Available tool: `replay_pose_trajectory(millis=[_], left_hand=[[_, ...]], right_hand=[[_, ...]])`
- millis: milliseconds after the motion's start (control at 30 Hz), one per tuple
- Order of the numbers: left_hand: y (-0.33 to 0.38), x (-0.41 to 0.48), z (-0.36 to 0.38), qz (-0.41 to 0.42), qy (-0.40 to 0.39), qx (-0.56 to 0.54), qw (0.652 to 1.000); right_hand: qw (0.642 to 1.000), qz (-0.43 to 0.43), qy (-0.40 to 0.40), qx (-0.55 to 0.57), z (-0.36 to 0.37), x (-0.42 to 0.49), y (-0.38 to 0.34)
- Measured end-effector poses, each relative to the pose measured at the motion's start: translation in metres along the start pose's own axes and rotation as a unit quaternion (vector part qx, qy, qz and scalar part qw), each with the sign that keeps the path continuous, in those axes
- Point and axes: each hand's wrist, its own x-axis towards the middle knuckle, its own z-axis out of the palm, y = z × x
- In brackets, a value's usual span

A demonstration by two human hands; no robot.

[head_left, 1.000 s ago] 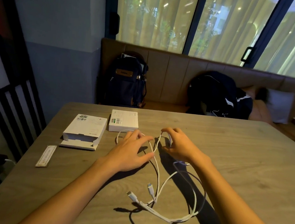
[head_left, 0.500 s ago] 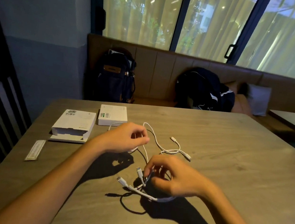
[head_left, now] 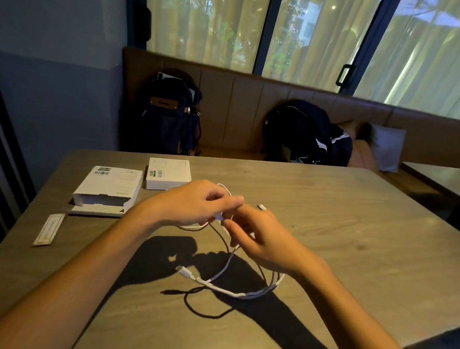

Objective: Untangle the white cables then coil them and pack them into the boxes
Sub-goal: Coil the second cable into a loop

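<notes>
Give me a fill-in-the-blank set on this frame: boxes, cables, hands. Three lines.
1. The open box lies ____ of the closed box.
2. The white cables are gripped by ____ hands, the left hand and the right hand.
3. The paper strip lies nearest the ____ box.
Missing: left, both, open.

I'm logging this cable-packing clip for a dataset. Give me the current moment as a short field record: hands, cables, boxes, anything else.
left hand: pinches one end of the white cables, raised off the table
right hand: holds the cables, loop hanging beneath
cables: tangled, not yet coiled
open box: left of the hands, end flap open
closed box: beyond it, shut
other: paper slip near left edge; two backpacks on bench
</notes>
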Motion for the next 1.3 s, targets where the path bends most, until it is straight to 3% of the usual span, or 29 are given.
replay_pose_trajectory(millis=[167,267,367,467,533,600,667,800,867,933,1067,1133,1200,1233,1300], left_hand=[[0.0,-0.003,-0.013,0.01,0.052,-0.055,0.997],[0.002,-0.003,-0.017,-0.025,0.037,-0.108,0.993],[0.004,-0.003,-0.023,-0.025,0.024,-0.211,0.977],[0.007,-0.004,-0.027,0.008,0.015,-0.383,0.924],[0.014,-0.005,-0.028,0.052,0.029,-0.515,0.855],[0.022,-0.004,-0.029,0.103,0.057,-0.622,0.774],[0.025,-0.002,-0.026,0.125,0.101,-0.646,0.746],[0.02,0.005,-0.019,0.125,0.212,-0.538,0.806],[0.015,0.006,-0.022,0.132,0.29,-0.371,0.872],[0.005,0.007,-0.027,0.148,0.347,-0.184,0.908],[-0.007,0.004,-0.023,0.137,0.329,0.055,0.933],[-0.006,0.003,-0.022,0.089,0.263,0.05,0.959],[0.0,-0.001,-0.029,0.056,0.185,-0.065,0.979],[0.003,-0.004,-0.033,0.055,0.141,-0.154,0.976],[0.011,-0.011,-0.04,0.075,0.071,-0.346,0.933]], right_hand=[[0.991,-0.086,0.09,-0.04,-0.017,0.036,0.001],[0.984,-0.103,0.14,-0.038,-0.028,0.055,0.003],[0.987,-0.096,0.131,0.005,-0.033,0.064,-0.001],[0.983,-0.086,0.15,0.067,-0.034,0.071,-0.002],[0.976,-0.061,0.172,0.123,-0.027,0.074,0.0],[0.983,-0.032,0.156,0.089,-0.009,0.075,0.002],[0.995,-0.019,0.089,0.04,0.012,0.073,-0.001],[0.998,0.006,0.041,0.052,0.021,0.077,-0.014],[0.998,0.041,0.009,0.054,0.011,0.078,-0.017],[0.998,0.057,-0.004,0.001,-0.001,0.077,-0.018],[0.993,-0.002,0.02,-0.119,-0.034,0.078,-0.025],[0.987,-0.027,0.06,-0.146,-0.053,0.079,-0.024],[0.983,-0.052,0.092,-0.15,-0.069,0.08,-0.022],[0.983,-0.06,0.113,-0.13,-0.074,0.08,-0.018],[0.984,-0.049,0.166,-0.049,-0.076,0.08,-0.014]])
